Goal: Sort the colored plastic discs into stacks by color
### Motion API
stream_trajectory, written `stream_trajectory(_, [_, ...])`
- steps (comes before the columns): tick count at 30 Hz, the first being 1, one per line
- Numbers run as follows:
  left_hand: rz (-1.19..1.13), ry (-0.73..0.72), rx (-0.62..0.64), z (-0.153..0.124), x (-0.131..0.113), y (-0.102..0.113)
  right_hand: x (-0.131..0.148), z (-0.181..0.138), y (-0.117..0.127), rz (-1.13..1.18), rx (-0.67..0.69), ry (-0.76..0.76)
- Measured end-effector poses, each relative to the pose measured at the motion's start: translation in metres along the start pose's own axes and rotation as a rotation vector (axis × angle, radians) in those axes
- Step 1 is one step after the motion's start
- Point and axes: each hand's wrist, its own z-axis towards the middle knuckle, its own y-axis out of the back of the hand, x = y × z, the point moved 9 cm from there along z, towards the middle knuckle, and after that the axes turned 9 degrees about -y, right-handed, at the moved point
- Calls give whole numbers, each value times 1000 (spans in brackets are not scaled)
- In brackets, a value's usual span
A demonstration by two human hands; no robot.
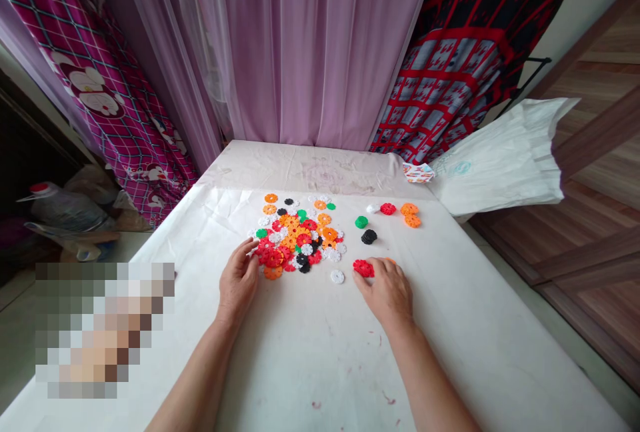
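Observation:
A loose heap of notched plastic discs (295,232) in red, orange, white, black and green lies on the white-covered table. At the heap's left edge rests my left hand (239,282), its fingers loosely curved and apart, close to some red discs (273,257). My right hand (393,289) has its thumb and fingers closed around a small stack of red discs (363,268) on the table. A bit of orange shows behind its knuckles, mostly hidden. One white disc (337,277) lies flat between the heap and my right hand.
Sorted by colour beyond my right hand are black discs (369,237), green discs (361,222), a white group (373,209), red discs (388,209) and orange discs (411,215). A white bag (500,159) lies over the table's right edge, beside a small patterned paper piece (419,173).

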Motion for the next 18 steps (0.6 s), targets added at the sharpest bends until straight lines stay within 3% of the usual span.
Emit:
stream_trajectory(6, [11, 4, 8, 0, -1, 0, 8, 6, -11, 57, 66, -39])
stream_trajectory(18, [22, -30, -3, -1, -2, 0, 16, 4, -14, 97, 199, 106])
